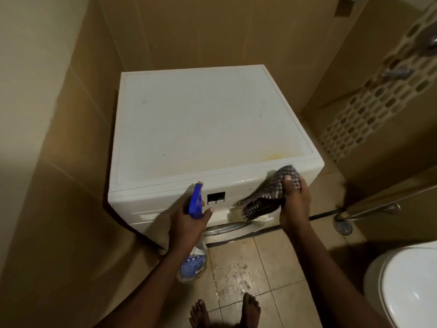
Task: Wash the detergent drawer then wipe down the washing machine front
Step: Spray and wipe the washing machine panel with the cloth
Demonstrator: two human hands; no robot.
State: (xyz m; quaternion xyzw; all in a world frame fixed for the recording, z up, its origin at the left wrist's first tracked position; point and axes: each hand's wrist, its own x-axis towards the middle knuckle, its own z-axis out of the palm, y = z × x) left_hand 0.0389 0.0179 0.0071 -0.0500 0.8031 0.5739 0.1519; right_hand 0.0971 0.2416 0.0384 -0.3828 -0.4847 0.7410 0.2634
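Washing machine (201,119): stood in the corner, walls behind and to its left. Left hand (189,223), holding spray bottle (195,233), before the front panel, left of the display (216,198). Right hand (294,204), holding cloth (267,195), against the panel's right end. Toilet (406,285) to the right; floor drain (343,226) between toilet and machine.

Dim, warm yellowish light fills the room. The washing machine (212,129) top is the brightest area, faintly bluish. Deep shadow lies along its left side. Walls bow at the edges; the upper right corner is blurred.
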